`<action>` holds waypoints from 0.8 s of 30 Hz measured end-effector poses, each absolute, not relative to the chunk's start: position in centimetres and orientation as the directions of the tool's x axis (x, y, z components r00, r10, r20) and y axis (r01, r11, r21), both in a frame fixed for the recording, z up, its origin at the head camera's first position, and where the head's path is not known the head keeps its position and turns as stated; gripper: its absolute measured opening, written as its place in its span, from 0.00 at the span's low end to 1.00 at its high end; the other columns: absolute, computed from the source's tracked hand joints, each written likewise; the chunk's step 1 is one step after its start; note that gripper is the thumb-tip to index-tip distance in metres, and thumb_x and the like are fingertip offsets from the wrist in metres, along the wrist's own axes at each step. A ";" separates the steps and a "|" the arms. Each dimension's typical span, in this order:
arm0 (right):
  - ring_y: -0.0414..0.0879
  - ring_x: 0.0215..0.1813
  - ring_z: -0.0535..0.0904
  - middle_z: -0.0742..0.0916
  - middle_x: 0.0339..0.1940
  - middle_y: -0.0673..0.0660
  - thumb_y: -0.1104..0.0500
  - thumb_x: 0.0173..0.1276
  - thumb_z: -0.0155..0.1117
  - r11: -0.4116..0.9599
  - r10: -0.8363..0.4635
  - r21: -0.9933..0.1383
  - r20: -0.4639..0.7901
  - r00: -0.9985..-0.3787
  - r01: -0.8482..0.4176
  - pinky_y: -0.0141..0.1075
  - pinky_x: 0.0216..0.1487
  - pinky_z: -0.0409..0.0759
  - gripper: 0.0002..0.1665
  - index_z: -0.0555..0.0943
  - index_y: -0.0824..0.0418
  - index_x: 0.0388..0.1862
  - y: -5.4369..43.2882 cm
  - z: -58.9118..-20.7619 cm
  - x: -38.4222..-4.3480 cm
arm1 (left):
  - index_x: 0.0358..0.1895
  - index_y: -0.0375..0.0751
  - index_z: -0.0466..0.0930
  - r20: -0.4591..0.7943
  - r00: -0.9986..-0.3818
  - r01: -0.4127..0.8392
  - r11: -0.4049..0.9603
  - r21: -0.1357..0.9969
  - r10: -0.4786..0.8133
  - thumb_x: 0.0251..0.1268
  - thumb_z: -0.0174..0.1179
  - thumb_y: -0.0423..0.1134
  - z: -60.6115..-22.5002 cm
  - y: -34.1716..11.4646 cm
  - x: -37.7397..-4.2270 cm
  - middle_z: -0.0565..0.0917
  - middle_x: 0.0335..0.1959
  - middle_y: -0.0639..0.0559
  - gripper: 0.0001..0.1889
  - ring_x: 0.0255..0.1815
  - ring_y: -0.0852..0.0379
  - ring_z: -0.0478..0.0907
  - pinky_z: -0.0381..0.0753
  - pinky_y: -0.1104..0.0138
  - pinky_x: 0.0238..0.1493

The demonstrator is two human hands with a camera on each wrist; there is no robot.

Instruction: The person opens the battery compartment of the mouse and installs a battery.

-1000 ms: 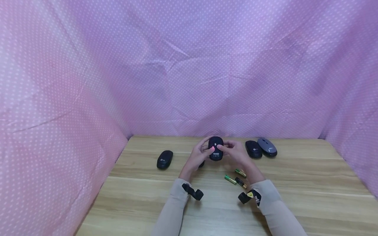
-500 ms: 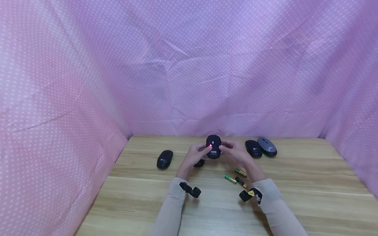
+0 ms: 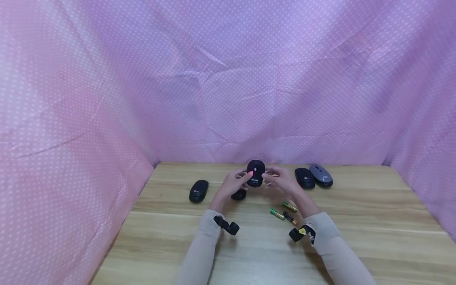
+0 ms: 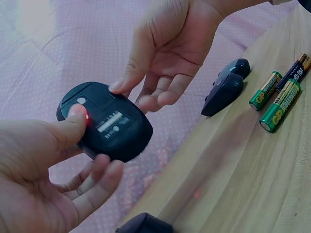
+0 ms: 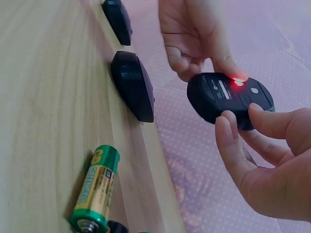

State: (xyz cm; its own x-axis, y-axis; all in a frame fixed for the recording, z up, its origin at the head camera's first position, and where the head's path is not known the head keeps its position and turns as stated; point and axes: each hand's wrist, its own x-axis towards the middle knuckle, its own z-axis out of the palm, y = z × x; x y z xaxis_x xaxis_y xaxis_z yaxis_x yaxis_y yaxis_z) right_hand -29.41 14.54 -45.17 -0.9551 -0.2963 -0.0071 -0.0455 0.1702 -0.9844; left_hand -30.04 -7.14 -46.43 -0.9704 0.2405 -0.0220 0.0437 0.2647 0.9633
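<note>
A black computer mouse (image 3: 255,178) is held up above the far part of the table, its underside with a white label facing me. My left hand (image 3: 232,185) grips one side, the thumb lying over the glowing red sensor (image 5: 238,82). On the other side, my right hand (image 3: 284,183) pinches the edge, thumb on the underside and fingers behind. Beneath the left hand another black mouse (image 3: 239,194) sits on the table. Nearer me, by the right forearm, lie two green-gold batteries (image 4: 280,106) and a black-gold battery (image 3: 290,218).
A black mouse (image 3: 198,191) lies on the left of the wooden table (image 3: 160,237). At the right, a black mouse (image 3: 304,178) and a grey mouse (image 3: 321,175) lie side by side. Pink dotted cloth (image 3: 228,99) hangs around the table's back and sides.
Both hands have carried the held mouse slightly left and farther away. My right thumb has slid from the middle of its underside to the edge. More of the mouse under the left hand shows.
</note>
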 end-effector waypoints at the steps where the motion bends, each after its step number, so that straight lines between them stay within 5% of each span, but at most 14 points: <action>1: 0.50 0.44 0.85 0.85 0.49 0.65 0.61 0.75 0.63 0.158 -0.302 -0.986 0.007 -0.953 -0.057 0.47 0.51 0.89 0.27 0.73 0.74 0.68 14.4 -45.1 -29.3 | 0.67 0.36 0.77 -0.017 -0.968 0.054 0.275 0.960 0.250 0.77 0.59 0.45 -46.2 -7.2 -30.0 0.83 0.46 0.37 0.23 0.38 0.40 0.87 0.89 0.64 0.39; 9: 0.51 0.51 0.86 0.75 0.63 0.80 0.72 0.74 0.58 0.081 -0.360 -0.994 0.043 -0.932 -0.077 0.43 0.59 0.86 0.29 0.67 0.74 0.72 13.6 -44.7 -29.1 | 0.73 0.38 0.71 -0.022 -0.943 0.086 0.306 0.948 0.331 0.77 0.58 0.40 -45.0 -8.5 -29.3 0.79 0.61 0.32 0.25 0.58 0.34 0.83 0.84 0.55 0.60; 15: 0.62 0.62 0.81 0.75 0.67 0.77 0.71 0.72 0.61 0.111 -0.375 -0.991 0.027 -0.926 -0.073 0.46 0.65 0.82 0.29 0.69 0.70 0.70 13.1 -44.5 -28.9 | 0.72 0.46 0.74 0.014 -0.946 0.139 0.365 0.921 0.325 0.71 0.65 0.43 -44.4 -9.4 -28.8 0.79 0.68 0.42 0.27 0.66 0.38 0.78 0.80 0.50 0.65; 24: 0.71 0.71 0.72 0.73 0.70 0.76 0.76 0.65 0.64 0.043 -0.430 -0.983 0.141 -0.892 -0.176 0.49 0.69 0.78 0.32 0.70 0.73 0.69 11.8 -44.8 -28.6 | 0.74 0.49 0.71 0.016 -0.938 0.122 0.285 0.951 0.347 0.66 0.70 0.42 -44.2 -10.5 -28.4 0.73 0.74 0.43 0.33 0.73 0.40 0.72 0.75 0.51 0.71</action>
State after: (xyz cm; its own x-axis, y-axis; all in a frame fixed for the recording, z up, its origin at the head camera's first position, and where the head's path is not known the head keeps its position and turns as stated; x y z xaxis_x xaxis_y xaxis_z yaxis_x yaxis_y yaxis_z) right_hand -28.55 11.78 -44.82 -0.8918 -0.4301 0.1407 -0.1758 0.0429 -0.9835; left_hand -28.37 -10.48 -44.16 -0.9379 0.3466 0.0159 0.1216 0.2855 0.9506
